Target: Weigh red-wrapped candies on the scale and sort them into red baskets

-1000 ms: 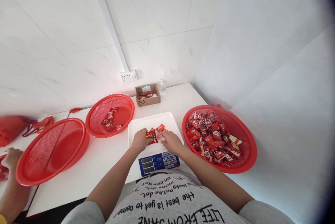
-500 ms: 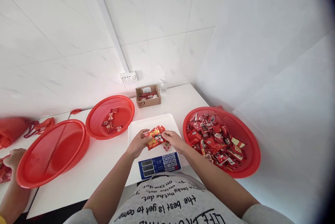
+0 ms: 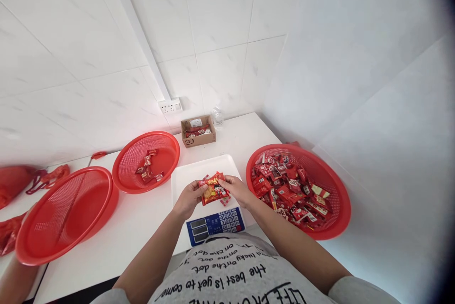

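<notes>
Between my hands is a red and gold snack packet point(image 3: 214, 189) with a cartoon figure printed on it. My left hand point(image 3: 189, 198) pinches its left side, while my right hand point(image 3: 236, 189) grips the upper right edge. The packet is over the white pan point(image 3: 183, 173) of a digital scale with a blue keypad panel point(image 3: 215, 225). Partly hidden behind the held packet, a red-and-white checked packet point(image 3: 225, 200) shows on the pan.
On the right a red basket point(image 3: 343, 209) holds many red snack packets. Left of the scale, one red basket point(image 3: 122, 171) has several small packets; another point(image 3: 110, 209) stands nearer. A cardboard box point(image 3: 199, 140) is at the back. Another person's arm point(image 3: 21, 280) is at far left.
The packet has turned flatter and its front faces up more, still in both hands. The other person's hand at far left has moved mostly behind the basket. The view has shifted slightly.
</notes>
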The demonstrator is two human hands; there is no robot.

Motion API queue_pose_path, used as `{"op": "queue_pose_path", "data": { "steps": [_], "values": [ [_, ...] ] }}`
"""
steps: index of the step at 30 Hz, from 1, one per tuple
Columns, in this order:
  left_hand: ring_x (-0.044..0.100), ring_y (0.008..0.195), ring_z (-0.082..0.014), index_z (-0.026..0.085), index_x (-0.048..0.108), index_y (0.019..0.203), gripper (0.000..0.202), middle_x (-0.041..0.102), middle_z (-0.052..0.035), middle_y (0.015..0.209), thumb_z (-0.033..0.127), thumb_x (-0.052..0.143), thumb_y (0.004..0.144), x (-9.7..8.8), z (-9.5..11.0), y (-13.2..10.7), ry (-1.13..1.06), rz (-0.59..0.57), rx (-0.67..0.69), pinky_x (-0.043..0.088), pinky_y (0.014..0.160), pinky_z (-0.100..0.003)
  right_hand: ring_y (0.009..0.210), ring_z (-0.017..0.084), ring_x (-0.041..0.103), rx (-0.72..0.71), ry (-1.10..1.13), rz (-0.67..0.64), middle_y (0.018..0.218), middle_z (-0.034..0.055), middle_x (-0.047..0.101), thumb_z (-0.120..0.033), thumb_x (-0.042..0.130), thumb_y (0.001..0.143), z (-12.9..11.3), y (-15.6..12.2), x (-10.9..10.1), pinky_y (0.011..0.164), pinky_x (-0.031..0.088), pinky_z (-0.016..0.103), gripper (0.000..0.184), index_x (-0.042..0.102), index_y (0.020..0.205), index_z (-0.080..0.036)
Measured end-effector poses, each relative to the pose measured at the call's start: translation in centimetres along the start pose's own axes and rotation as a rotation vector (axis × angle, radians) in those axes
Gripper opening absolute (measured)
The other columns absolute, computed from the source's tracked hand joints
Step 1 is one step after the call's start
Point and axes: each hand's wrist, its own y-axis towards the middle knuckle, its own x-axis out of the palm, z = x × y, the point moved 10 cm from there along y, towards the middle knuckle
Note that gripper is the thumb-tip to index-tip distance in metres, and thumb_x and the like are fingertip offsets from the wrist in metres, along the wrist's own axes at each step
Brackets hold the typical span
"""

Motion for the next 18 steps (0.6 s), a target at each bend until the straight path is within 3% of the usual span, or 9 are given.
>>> {"op": "queue_pose_path", "data": {
  "steps": [8,14,18],
  "values": [
    [0.063,0.074,-0.0171,0.015,0.059,0.079,0.041,0.068,-0.0058,0.081,0.043,0.079,0.058,-1.1,-0.4,0.2,0.017,0.077,0.045,0.047,0.068,-0.028,0.075,0.019,0.059,-0.058,-0.179,0.119,0.077,0.0022,0.064,-0.055,0.061,0.068,0.0,0.3,-0.9,0.068,0.046,0.029,0.038,0.058,0.074,-0.017],
    [0.063,0.085,-0.0191,0.017,0.060,0.089,0.041,0.068,-0.0071,0.095,0.045,0.074,0.063,-0.6,0.2,-0.2,0.006,0.066,0.069,0.047,0.073,-0.029,0.060,0.014,0.055,0.050,-0.202,-0.008,0.073,0.0021,0.063,-0.052,0.059,0.071,0.6,-0.3,0.2,0.056,0.043,0.026,0.039,0.059,0.086,-0.016],
    [0.063,0.088,-0.0238,0.014,0.063,0.097,0.046,0.069,-0.0110,0.096,0.041,0.076,0.063,0.9,-0.2,-0.4,0.013,-0.020,0.025,0.047,0.079,-0.035,0.063,0.014,0.055,-0.067,-0.396,-0.011,0.074,0.0019,0.063,-0.044,0.059,0.071,-0.8,-0.7,0.7,0.059,0.042,0.026,0.034,0.062,0.088,-0.015]
  ]
}}
